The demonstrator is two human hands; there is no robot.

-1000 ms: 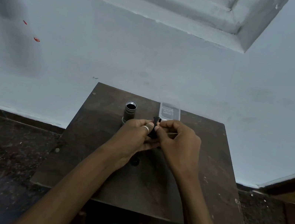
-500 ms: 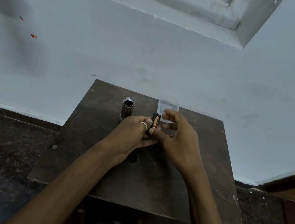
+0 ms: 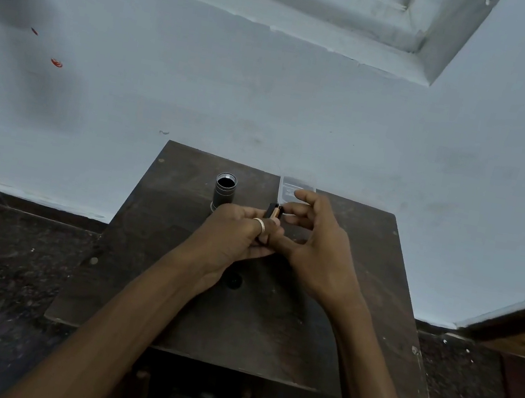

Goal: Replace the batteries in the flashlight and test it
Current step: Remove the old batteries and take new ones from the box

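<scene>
watching through the head camera, i see a small dark wooden table [image 3: 319,330] set against a pale blue wall. the left hand [image 3: 233,239], wearing a ring, is clenched around a small black battery holder [image 3: 269,212] with a copper and black battery [image 3: 275,214] seated along it, held just above the tabletop near its middle. the right hand [image 3: 319,246] sits just beside it with fingers loosely curled and spread; one fingertip [image 3: 287,208] is at the top end of the battery, but i cannot tell whether it is pinching it or only touching it. the flashlight body [image 3: 224,190] stands upright on the table behind the left hand, its open end facing up, apart from both hands. a clear plastic case [image 3: 291,186] lies at the far edge, partly hidden by the right hand's fingers.

my judgement of the risks: the battery looks only partly supported, so a slack touch from the right hand could let it pop out and roll off the table. i cannot read the polarity marks from here, so a reversed cell is possible, and the light would fail its test. the upright flashlight body stands close to the left knuckles, and a careless nudge could tip it over.
</scene>
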